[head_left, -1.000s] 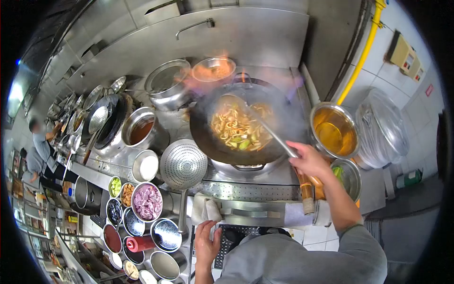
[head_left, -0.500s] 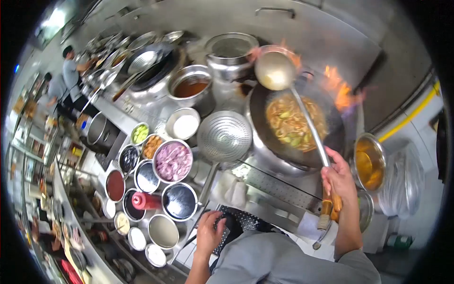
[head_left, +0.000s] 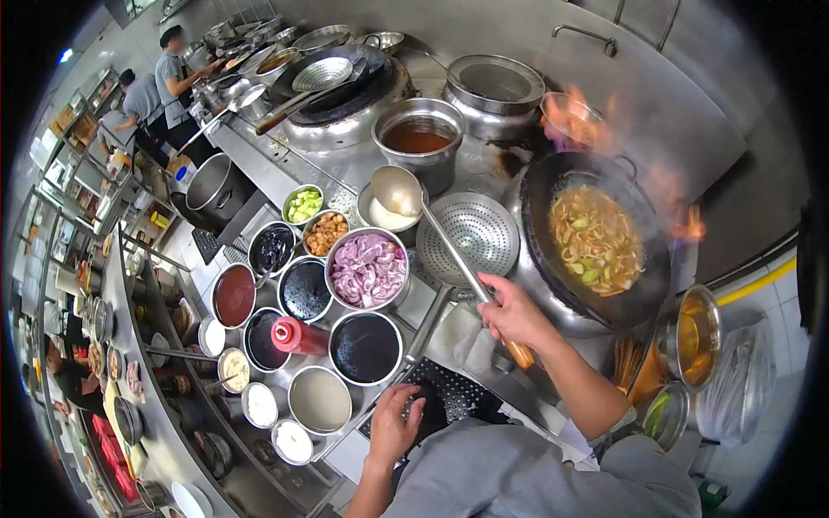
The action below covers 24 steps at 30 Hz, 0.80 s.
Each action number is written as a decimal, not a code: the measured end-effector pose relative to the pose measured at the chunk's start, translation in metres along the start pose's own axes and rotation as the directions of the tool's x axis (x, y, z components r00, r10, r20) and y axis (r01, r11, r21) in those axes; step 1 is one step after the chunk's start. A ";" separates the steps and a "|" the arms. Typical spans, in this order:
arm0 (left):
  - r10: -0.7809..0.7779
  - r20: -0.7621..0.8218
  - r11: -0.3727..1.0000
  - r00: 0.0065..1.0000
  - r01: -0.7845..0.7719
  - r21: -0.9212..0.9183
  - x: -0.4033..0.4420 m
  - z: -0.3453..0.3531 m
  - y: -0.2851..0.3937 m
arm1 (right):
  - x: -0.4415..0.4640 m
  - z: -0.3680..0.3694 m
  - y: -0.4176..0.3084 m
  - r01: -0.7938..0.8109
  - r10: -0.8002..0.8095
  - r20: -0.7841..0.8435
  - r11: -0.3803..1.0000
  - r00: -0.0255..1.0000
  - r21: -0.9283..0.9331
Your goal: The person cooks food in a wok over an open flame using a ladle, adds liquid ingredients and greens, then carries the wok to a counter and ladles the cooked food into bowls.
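My right hand (head_left: 518,315) is closed around the ladle (head_left: 458,248) near its wooden handle end. The ladle's bowl tips into a steel pot of white contents (head_left: 380,216), where its underside is partly hidden. Loosely curled, with fingers apart and nothing in them, my left hand (head_left: 395,423) hangs by my body below the sauce containers. To the right, a wok (head_left: 540,226) on the burner holds noodle-like strips and green pieces in broth (head_left: 596,242), with flames behind it. A perforated strainer (head_left: 471,237) rests between the pot and the wok.
Several containers stand at left: sliced purple onions (head_left: 369,269), dark sauce (head_left: 366,348), red sauce (head_left: 234,295). A red squeeze bottle (head_left: 298,335) lies across them. Flames (head_left: 682,211) rise behind the wok. A bowl of yellow liquid (head_left: 698,337) sits right. Two people (head_left: 173,78) work far left.
My right hand has carried the ladle leftward from above the wok to the pot of white contents. The view has shifted. My left hand remains empty near my body.
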State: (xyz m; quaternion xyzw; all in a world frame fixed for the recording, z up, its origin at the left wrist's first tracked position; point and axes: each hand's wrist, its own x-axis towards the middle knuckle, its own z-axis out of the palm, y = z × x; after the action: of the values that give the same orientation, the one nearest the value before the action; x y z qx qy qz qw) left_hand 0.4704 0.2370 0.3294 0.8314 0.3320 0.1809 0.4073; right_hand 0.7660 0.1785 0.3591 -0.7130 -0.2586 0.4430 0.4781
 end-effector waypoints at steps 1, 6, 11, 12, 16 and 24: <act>0.003 -0.001 1.000 1.000 -0.003 0.004 -0.001 -0.001 -0.003 | 0.003 0.000 0.000 -0.003 0.003 0.005 1.000 1.000 0.011; 0.034 -0.011 0.999 0.999 -0.034 0.002 0.003 -0.003 -0.003 | -0.006 -0.003 -0.007 -0.097 0.076 0.092 0.961 0.993 0.260; 0.055 0.010 0.998 0.998 -0.054 -0.006 0.006 -0.001 0.001 | -0.044 -0.021 -0.010 -0.200 0.074 0.213 0.720 0.974 0.664; 0.074 0.022 0.997 0.997 -0.074 0.002 0.007 0.000 0.002 | -0.058 -0.028 -0.011 -0.207 0.043 0.234 0.639 0.971 0.741; 0.095 0.072 0.994 0.993 -0.091 -0.055 0.015 0.014 0.012 | -0.114 -0.059 0.003 -0.252 -0.128 0.290 0.248 0.949 0.935; 0.526 0.222 0.850 0.821 -0.500 -0.166 0.088 0.072 0.112 | -0.218 -0.127 0.008 0.102 0.088 -0.282 0.798 0.955 0.594</act>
State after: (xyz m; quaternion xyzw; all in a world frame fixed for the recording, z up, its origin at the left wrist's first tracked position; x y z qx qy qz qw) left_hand 0.6201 0.2085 0.3776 0.8847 0.0302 0.1903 0.4244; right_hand 0.7741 -0.0557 0.4546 -0.5809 -0.0329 0.3886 0.7144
